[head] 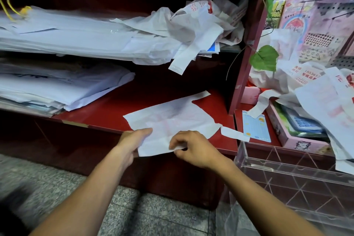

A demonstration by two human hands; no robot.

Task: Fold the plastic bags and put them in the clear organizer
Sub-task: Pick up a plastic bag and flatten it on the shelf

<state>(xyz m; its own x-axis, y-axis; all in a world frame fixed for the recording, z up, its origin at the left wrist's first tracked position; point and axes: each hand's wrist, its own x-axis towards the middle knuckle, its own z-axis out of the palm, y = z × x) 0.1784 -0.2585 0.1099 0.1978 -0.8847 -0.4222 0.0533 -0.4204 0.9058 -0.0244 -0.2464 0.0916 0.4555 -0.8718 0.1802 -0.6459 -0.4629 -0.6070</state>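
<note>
A white plastic bag [172, 119] with faint red print lies flat on the red shelf [107, 109], its near edge hanging over the shelf front. My left hand [132, 140] holds the bag's near left edge, thumb on top. My right hand [191, 148] pinches the near edge a little to the right. The clear organizer [298, 180] with diagonal dividers stands at the lower right, below the shelf edge. More crumpled white bags [193, 25] are heaped on the upper shelf, and other bags [325, 105] spill over at the right.
Stacks of flat white sheets [57, 90] fill the left of both shelves. A red upright post [247, 48] splits the shelf from a right bay with a pink box [298, 140], a blue card [255, 128] and green leaves [265, 57]. Grey speckled floor [134, 216] lies below.
</note>
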